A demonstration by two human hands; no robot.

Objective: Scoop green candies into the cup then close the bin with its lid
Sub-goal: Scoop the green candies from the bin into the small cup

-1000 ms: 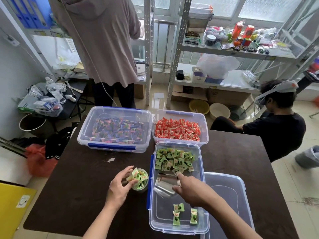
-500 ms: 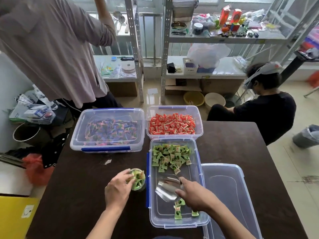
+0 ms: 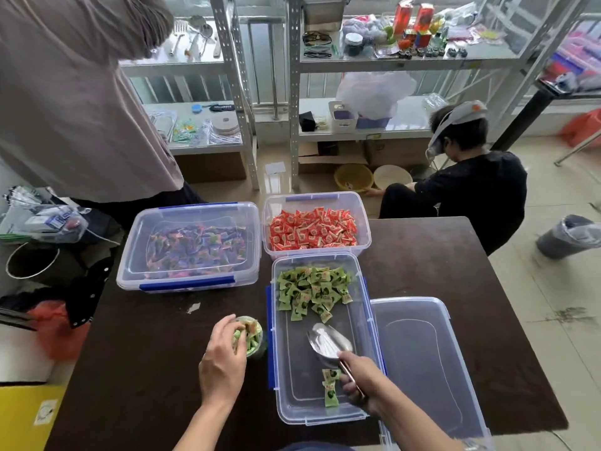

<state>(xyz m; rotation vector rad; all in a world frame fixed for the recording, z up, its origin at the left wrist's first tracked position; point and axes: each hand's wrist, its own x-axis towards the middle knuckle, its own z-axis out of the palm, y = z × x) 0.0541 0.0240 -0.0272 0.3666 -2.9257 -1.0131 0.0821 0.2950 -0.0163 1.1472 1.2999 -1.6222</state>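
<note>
Green candies [image 3: 310, 289] beyond scoop [image 3: 328, 345] in right hand [image 3: 361, 382]

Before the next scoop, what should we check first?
1. The scoop is in the right hand grip: ok.
2. The scoop is empty: ok.
3. The left hand holds the cup: ok.
4. Room in the cup: cannot tell, fingers cover part of its top.
5. Enough green candies in the bin: ok, piled at its far end.
6. The lid lies free beside the bin: ok.
</note>
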